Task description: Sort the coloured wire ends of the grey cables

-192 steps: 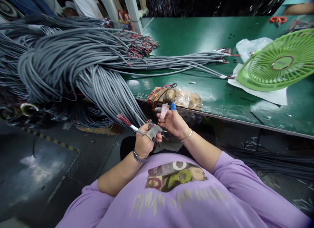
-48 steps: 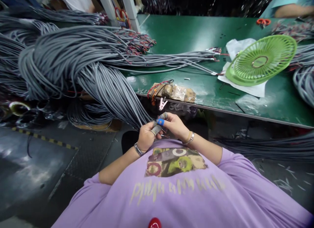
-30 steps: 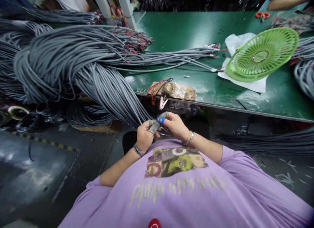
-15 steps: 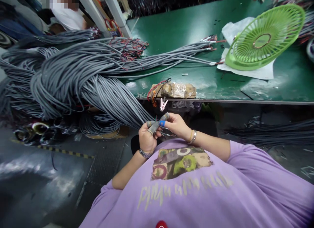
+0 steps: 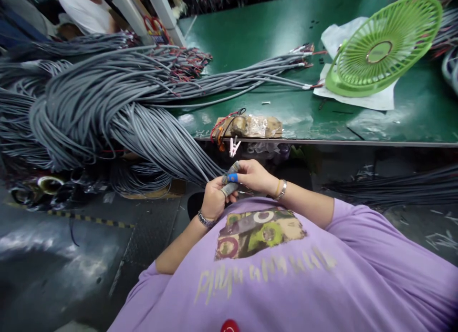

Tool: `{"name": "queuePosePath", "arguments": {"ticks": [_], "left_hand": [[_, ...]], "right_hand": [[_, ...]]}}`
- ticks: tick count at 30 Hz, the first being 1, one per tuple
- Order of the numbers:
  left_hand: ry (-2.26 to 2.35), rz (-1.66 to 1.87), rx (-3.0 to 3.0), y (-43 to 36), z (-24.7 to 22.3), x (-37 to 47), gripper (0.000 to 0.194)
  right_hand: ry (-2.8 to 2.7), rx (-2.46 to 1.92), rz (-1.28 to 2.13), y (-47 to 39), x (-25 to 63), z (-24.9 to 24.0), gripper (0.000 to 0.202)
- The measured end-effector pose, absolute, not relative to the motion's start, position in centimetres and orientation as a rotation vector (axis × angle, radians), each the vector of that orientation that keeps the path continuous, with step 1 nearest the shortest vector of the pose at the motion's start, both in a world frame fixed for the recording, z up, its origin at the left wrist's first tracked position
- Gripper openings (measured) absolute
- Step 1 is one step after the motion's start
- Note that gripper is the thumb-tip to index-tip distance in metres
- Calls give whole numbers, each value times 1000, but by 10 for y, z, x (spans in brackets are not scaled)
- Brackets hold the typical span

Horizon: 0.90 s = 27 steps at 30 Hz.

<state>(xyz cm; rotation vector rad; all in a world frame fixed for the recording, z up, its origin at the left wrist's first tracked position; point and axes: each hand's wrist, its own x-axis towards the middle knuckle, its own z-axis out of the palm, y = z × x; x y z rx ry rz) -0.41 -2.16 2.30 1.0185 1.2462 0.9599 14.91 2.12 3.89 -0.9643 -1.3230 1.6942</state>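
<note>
My left hand (image 5: 215, 196) and my right hand (image 5: 251, 175) meet in front of my chest, below the table's front edge. Grey coverings wrap some fingertips, and a blue band sits on a right finger. Both hands are closed around the end of a grey cable from the hanging bundle (image 5: 164, 141); the exact spot between the fingertips is hidden. Just above them, a pink clip (image 5: 234, 147) hangs at the table edge beside a taped wooden block (image 5: 261, 126) with red and black wires.
The green table (image 5: 246, 29) spans the top. More grey cables (image 5: 86, 93) with red and black wire ends lie across its left side. A green fan (image 5: 381, 50) stands on white paper at the right. Coils (image 5: 139, 179) lie below the table. A person's white sleeve (image 5: 86, 15) shows top left.
The view has shifted slightly, so the table and cables appear further left and up. My right fingers have closed in over the left fingertips, and the coloured wire tips between them no longer show.
</note>
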Motion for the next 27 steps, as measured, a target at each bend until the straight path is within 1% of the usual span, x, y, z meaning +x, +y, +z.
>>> {"name": "queuePosePath", "arguments": {"ticks": [14, 21, 24, 27], "left_hand": [[1254, 1178, 971, -26, 16, 0, 33], [1248, 1204, 932, -26, 19, 1, 28], [1250, 1238, 880, -25, 20, 0, 25], [1235, 1242, 818, -23, 22, -1, 26]], "right_hand": [[-1022, -1027, 1725, 14, 142, 31, 39], [-895, -1043, 1795, 18, 141, 27, 40], [-773, -1035, 1779, 24, 147, 25, 40], [-651, -1006, 1773, 33, 156, 21, 40]]}}
